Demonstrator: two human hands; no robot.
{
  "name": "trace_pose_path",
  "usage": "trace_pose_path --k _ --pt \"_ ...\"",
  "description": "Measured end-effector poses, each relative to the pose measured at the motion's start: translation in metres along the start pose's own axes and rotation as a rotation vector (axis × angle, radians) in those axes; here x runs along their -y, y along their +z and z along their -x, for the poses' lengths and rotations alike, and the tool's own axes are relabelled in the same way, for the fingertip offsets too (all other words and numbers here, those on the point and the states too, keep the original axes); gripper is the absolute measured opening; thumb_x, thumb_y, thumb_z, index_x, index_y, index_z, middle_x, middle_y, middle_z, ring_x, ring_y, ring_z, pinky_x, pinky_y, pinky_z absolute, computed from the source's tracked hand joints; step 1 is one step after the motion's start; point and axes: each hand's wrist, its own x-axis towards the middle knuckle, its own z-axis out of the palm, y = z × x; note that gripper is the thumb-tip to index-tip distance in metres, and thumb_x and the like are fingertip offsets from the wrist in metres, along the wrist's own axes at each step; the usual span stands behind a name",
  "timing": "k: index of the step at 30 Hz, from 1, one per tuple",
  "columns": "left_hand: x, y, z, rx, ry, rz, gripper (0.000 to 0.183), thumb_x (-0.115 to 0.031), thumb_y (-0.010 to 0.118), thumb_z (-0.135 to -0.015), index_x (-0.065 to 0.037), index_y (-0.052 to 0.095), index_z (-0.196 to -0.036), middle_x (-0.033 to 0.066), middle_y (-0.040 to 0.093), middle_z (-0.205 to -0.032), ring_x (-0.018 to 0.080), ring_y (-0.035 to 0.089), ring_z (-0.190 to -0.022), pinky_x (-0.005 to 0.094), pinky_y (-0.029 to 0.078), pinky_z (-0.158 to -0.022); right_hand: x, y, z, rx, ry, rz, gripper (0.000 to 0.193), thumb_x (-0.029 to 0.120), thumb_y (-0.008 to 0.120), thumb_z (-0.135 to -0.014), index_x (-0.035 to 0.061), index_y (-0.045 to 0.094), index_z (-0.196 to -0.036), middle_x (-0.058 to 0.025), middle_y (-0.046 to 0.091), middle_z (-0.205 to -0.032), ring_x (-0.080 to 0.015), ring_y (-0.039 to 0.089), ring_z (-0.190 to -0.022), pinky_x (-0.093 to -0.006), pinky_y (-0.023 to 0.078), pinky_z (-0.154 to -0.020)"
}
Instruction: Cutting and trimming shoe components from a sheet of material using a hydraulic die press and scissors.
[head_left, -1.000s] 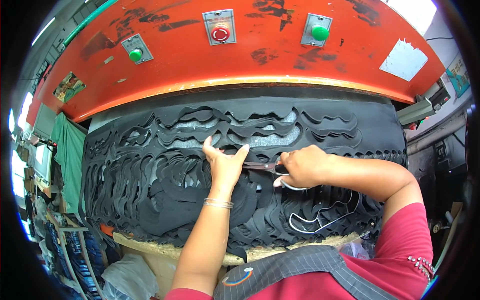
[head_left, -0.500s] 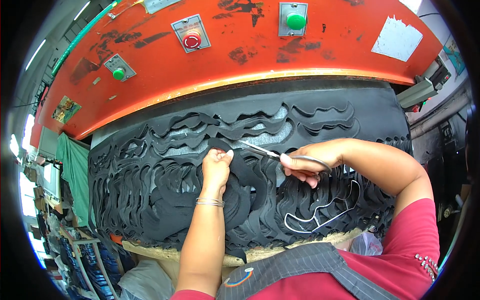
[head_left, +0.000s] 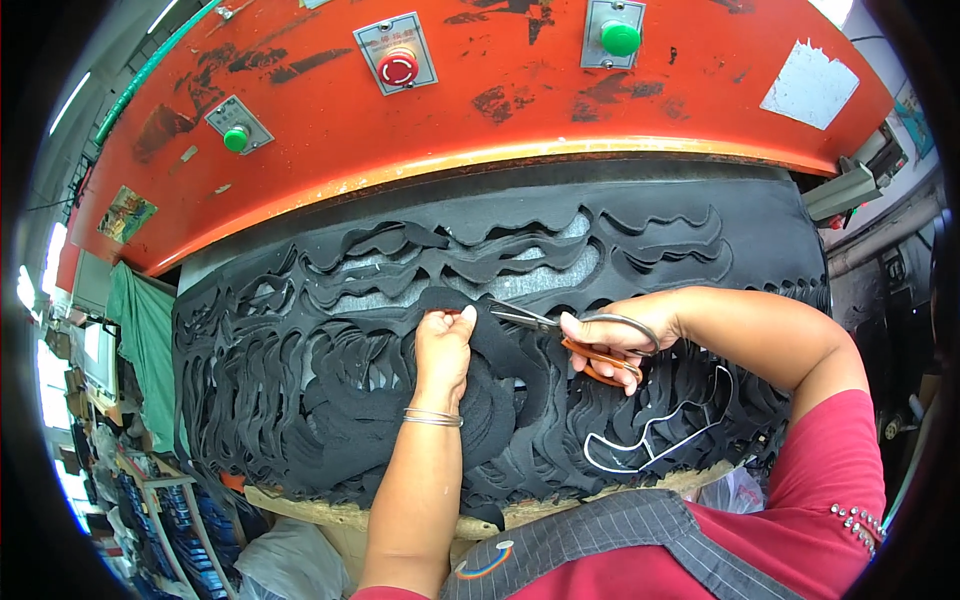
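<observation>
My left hand [head_left: 442, 350] pinches a curved strip of thick black sheet material [head_left: 500, 352], part of which curls above the fingertips. My right hand [head_left: 622, 335] has its fingers through the handles of a pair of scissors [head_left: 535, 318]. Their handles are spread and the blades stand a little apart, tips close to the strip's right edge; whether they touch it I cannot tell. Under both hands lies a layered black sheet [head_left: 760, 235] with wavy cut-outs. A white-edged curved frame, like a cutting die [head_left: 645, 455], rests on it below my right hand.
An orange-red machine beam [head_left: 300, 120] spans the far side, with a red push button [head_left: 397, 67] and green buttons [head_left: 620, 39]. A worn pale board edge [head_left: 330, 508] runs along the near side. At the left hangs a green cloth [head_left: 145, 350].
The scissors have opened: their blades have parted and the handles have spread, showing an orange inner side. The left hand still pinches the strip. The whole view has shifted slightly.
</observation>
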Motion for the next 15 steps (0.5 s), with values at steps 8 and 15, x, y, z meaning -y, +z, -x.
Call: trace_pose_path --k 8,15 --pt "0.001 0.001 0.003 0.031 0.068 0.071 0.009 -0.002 0.057 -0.090 0.005 0.059 -0.096 0.0065 0.063 -0.090 0.0116 0.056 -0.078 0.0248 0.045 -0.074 0.014 0.012 -0.037 -0.191 0.006 0.134 0.082 0.080 0.025 -0.082 0.0020 0.050 -0.084 -0.0039 0.047 -0.058 -0.0154 0.055 -0.045 -0.0305 0.051 -0.044" --pt "0.003 -0.009 0.003 0.072 0.044 0.069 0.015 -0.002 0.054 -0.092 0.005 0.059 -0.104 0.0083 0.063 -0.099 0.0136 0.058 -0.086 0.0257 0.045 -0.081 0.026 0.018 -0.030 -0.240 -0.026 0.353 0.075 0.072 0.021 -0.090 0.0017 0.049 -0.089 -0.0017 0.043 -0.061 -0.0109 0.048 -0.045 -0.0279 0.047 -0.046"
